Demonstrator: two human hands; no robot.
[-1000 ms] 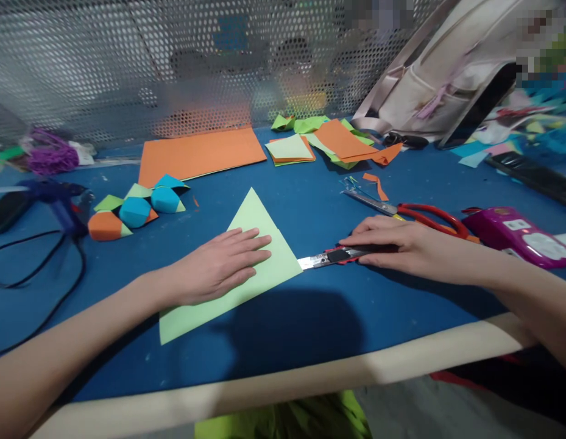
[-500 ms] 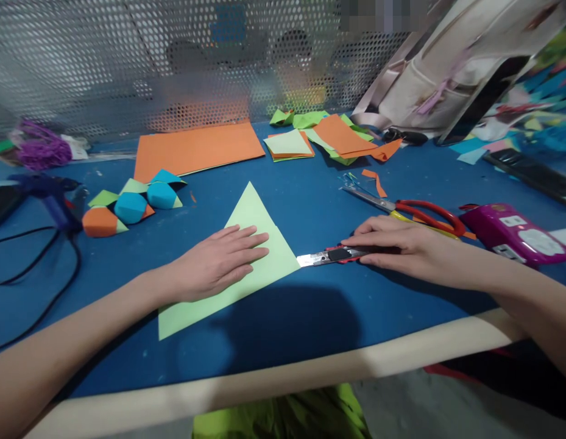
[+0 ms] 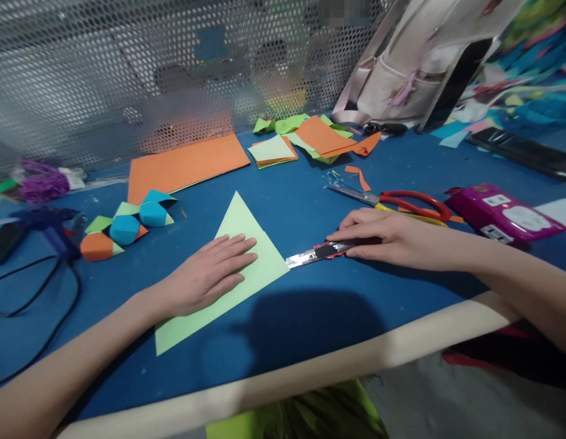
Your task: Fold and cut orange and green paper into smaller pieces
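Observation:
My left hand (image 3: 209, 271) lies flat with fingers stretched out on a pale green paper triangle (image 3: 259, 265), pressing it to the blue table (image 3: 283, 329). Low over the table, my right hand (image 3: 387, 238) grips a box cutter (image 3: 326, 250) with a red and black body. Its metal blade is out and points left, with the tip at the right corner of the green paper. Whether the tip lies under the fold or just touches the corner, I cannot tell.
Scissors (image 3: 396, 204) with red and yellow handles lie beyond my right hand, beside a magenta device (image 3: 506, 210). Folded paper pieces (image 3: 125, 228) and a blue glue gun (image 3: 54, 228) sit at left. Orange sheets (image 3: 186, 164) and a backpack (image 3: 392, 73) stand behind.
The whole view has shifted and tilted slightly, so things appear a little further left. Both hands, the paper and the box cutter keep nearly the same places relative to each other.

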